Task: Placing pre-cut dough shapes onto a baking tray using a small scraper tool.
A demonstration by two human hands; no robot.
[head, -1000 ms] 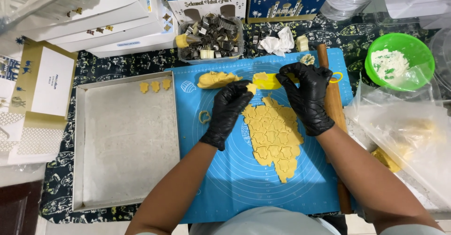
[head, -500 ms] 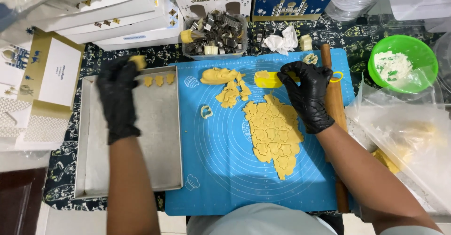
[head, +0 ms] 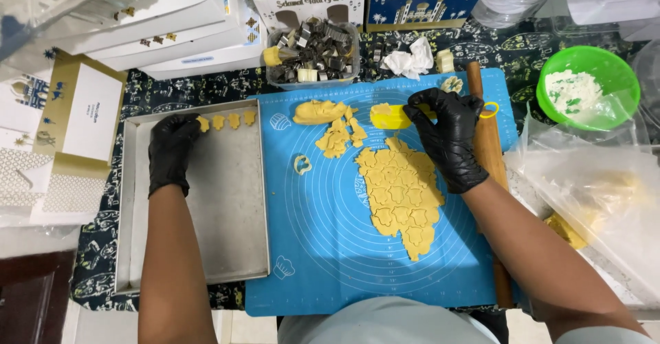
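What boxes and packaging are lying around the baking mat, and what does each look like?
Two blue boxes: behind the mat, white and gold decoration.
White flat boxes: stacked at top left, small gold motifs.
Gold-and-white box: left of the tray, upright, white label panel.
Clear plastic bags: right of the mat, crumpled, yellowish contents.

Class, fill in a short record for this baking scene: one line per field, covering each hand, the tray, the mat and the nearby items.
Left hand: black glove, at the tray's top edge, fingertips at the row of cut-out cookies
Right hand: black glove, on the mat, touching a yellow dough piece
Baking tray: metal, left of the mat, holds only that row
Mat: blue silicone, carries the rolled dough sheet with stamped shapes
Rolling pin: wooden, along the mat's right edge
Green bowl: flour inside
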